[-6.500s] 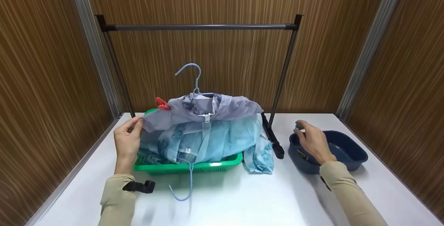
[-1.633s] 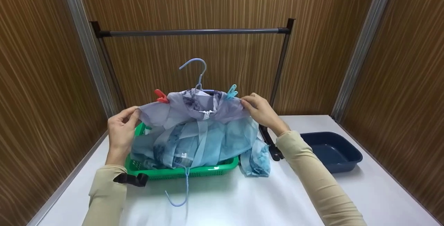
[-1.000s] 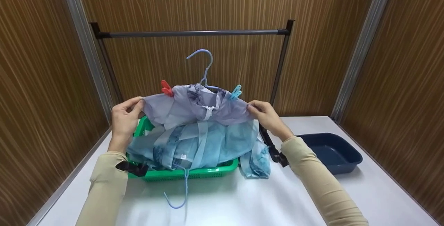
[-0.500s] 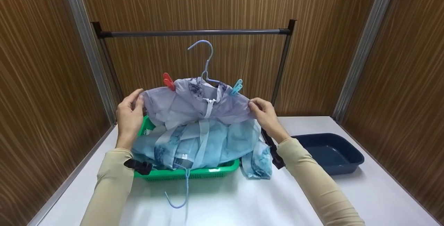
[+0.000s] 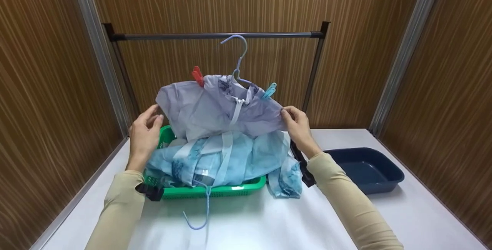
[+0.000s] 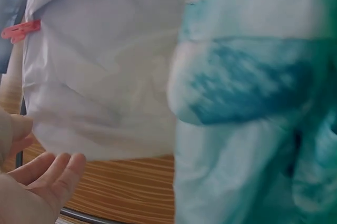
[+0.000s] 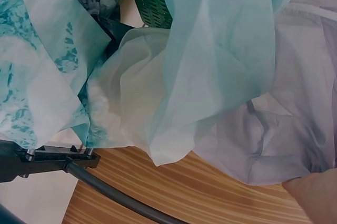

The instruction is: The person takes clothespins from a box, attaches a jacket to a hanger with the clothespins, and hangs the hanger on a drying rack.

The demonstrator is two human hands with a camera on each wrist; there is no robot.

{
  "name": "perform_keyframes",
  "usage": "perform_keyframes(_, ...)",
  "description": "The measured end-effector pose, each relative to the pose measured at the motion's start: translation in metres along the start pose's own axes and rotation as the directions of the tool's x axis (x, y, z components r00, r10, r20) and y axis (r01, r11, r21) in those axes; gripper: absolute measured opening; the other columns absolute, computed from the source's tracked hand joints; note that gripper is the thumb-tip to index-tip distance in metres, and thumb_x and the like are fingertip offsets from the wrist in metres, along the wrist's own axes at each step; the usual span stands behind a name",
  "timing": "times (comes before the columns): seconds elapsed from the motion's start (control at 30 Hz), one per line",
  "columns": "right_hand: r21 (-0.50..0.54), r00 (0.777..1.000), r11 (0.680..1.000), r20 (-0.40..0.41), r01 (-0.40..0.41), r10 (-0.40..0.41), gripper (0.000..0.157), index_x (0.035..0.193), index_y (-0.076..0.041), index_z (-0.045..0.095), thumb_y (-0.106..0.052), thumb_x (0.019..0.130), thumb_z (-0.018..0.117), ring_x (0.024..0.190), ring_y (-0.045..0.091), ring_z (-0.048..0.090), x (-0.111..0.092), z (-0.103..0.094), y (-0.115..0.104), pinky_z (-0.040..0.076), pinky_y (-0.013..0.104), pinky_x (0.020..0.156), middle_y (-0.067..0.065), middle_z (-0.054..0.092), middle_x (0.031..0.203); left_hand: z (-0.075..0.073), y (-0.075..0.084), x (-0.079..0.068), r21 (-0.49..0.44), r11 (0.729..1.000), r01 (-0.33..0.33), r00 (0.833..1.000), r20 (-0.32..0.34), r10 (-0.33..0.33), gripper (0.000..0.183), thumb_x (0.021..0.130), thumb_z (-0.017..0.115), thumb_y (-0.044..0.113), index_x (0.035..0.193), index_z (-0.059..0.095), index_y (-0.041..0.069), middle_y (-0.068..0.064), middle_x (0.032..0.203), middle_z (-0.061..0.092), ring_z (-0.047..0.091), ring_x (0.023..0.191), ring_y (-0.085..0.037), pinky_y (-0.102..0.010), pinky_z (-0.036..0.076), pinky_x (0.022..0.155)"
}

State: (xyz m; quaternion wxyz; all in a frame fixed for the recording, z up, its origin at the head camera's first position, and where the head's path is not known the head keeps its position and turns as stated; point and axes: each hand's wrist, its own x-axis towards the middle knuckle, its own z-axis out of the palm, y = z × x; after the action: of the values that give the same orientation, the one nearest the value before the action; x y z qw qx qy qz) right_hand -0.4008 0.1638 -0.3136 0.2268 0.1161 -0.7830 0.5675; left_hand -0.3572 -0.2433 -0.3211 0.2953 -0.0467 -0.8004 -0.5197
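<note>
A thin lavender and blue zip jacket point(image 5: 215, 108) hangs on a purple hanger point(image 5: 243, 50), its lower part over the green basket. The hanger's hook overlaps the rack's bar in the head view; contact cannot be told. A red clothespin point(image 5: 198, 76) clips the left shoulder and a light blue clothespin point(image 5: 270, 90) the right. My right hand point(image 5: 298, 129) pinches the jacket's right side. Beside the left sleeve is my left hand point(image 5: 145, 136), fingers loosely spread. In the left wrist view, its fingers point(image 6: 63, 174) are extended just below the fabric, holding nothing.
A black clothes rack point(image 5: 184, 36) stands behind the green basket point(image 5: 215, 193). More blue patterned clothing point(image 5: 286, 181) spills over the basket's right side. A second hanger point(image 5: 207, 207) sticks out in front. A dark blue tub point(image 5: 378, 188) sits at the right.
My right hand went from the tub to the jacket's right side, where the light blue clothespin now sits. The jacket and hanger rose toward the bar. My left hand let go of the sleeve.
</note>
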Motion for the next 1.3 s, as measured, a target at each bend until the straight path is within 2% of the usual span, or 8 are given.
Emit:
perform_keyframes(0.2,-0.013,0.997,1.000,-0.072,-0.023,0.022,0.023,0.114,-0.001,0.066,-0.018,0.109,0.050,0.097,0.017,0.056,0.002,-0.007,0.003,0.047,0.025,0.084,0.006,0.062,0.104,0.001,-0.017,-0.009,0.096,0.994,-0.050,0.990,0.139,0.036,0.043,0.106,0.057,0.022,0.146,0.056,0.005,-0.021,0.147,0.057,0.055,0.135,-0.038,-0.053,0.048,0.109)
perform_keyframes(0.43,0.019,0.985,0.998,-0.159,-0.067,0.070,0.024,0.116,-0.002,0.065,-0.019,0.109,0.049,0.100,0.019,0.055,0.004,-0.011,0.004,0.045,0.029,0.086,0.009,0.061,0.107,0.002,-0.042,-0.028,0.246,0.960,-0.132,0.944,0.327,0.046,0.043,0.104,0.061,0.025,0.141,0.059,0.002,-0.025,0.148,0.054,0.046,0.142,-0.046,-0.064,0.036,0.115)
perform_keyframes(0.67,0.069,0.964,0.990,-0.231,-0.121,0.134,0.027,0.119,-0.001,0.066,-0.019,0.110,0.047,0.102,0.018,0.054,0.010,-0.018,0.003,0.043,0.027,0.089,0.008,0.061,0.110,-0.005,-0.062,-0.047,0.321,0.916,-0.241,0.909,0.405,0.097,0.057,0.098,0.071,0.032,0.145,0.055,0.002,-0.025,0.149,0.053,0.047,0.140,-0.048,-0.066,0.037,0.113)
perform_keyframes(0.77,0.074,0.952,0.987,-0.259,-0.146,0.160,0.028,0.120,-0.001,0.066,-0.019,0.110,0.047,0.103,0.018,0.054,0.012,-0.022,0.004,0.042,0.026,0.090,0.009,0.062,0.112,-0.008,-0.068,-0.053,0.350,0.885,-0.307,0.891,0.433,0.137,0.061,0.095,0.073,0.036,0.145,0.055,0.004,-0.025,0.150,0.053,0.046,0.141,-0.048,-0.067,0.037,0.113)
perform_keyframes(0.93,0.075,0.932,0.981,-0.305,-0.179,0.193,0.029,0.121,-0.002,0.066,-0.020,0.109,0.048,0.107,0.019,0.055,0.013,-0.029,0.005,0.042,0.028,0.094,0.010,0.063,0.115,-0.012,-0.075,-0.065,0.447,0.800,-0.401,0.848,0.511,0.139,0.061,0.096,0.069,0.046,0.144,0.058,0.010,-0.023,0.155,0.047,0.037,0.146,-0.050,-0.072,0.030,0.114)
perform_keyframes(1.07,0.065,0.916,0.977,-0.341,-0.203,0.213,0.028,0.122,-0.004,0.067,-0.022,0.109,0.049,0.110,0.021,0.056,0.015,-0.034,0.005,0.043,0.030,0.096,0.010,0.064,0.118,-0.011,-0.080,-0.072,0.487,0.781,-0.392,0.855,0.506,0.114,0.055,0.099,0.066,0.042,0.144,0.059,0.010,-0.022,0.158,0.043,0.034,0.148,-0.049,-0.071,0.028,0.116)
perform_keyframes(1.17,0.066,0.903,0.975,-0.368,-0.211,0.221,0.029,0.122,-0.004,0.067,-0.022,0.109,0.049,0.112,0.022,0.057,0.016,-0.038,0.006,0.043,0.031,0.097,0.012,0.065,0.120,-0.009,-0.082,-0.073,0.490,0.779,-0.390,0.870,0.474,0.136,0.048,0.099,0.067,0.036,0.138,0.064,0.007,-0.024,0.155,0.046,0.038,0.146,-0.048,-0.069,0.031,0.116)
perform_keyframes(1.3,0.060,0.875,0.975,-0.432,-0.215,0.219,0.029,0.122,-0.004,0.068,-0.022,0.109,0.050,0.113,0.021,0.058,0.017,-0.046,0.009,0.044,0.031,0.096,0.012,0.066,0.122,-0.007,-0.081,-0.071,0.487,0.775,-0.402,0.873,0.460,0.164,0.044,0.097,0.071,0.032,0.131,0.069,0.004,-0.025,0.149,0.051,0.044,0.141,-0.048,-0.068,0.036,0.112)
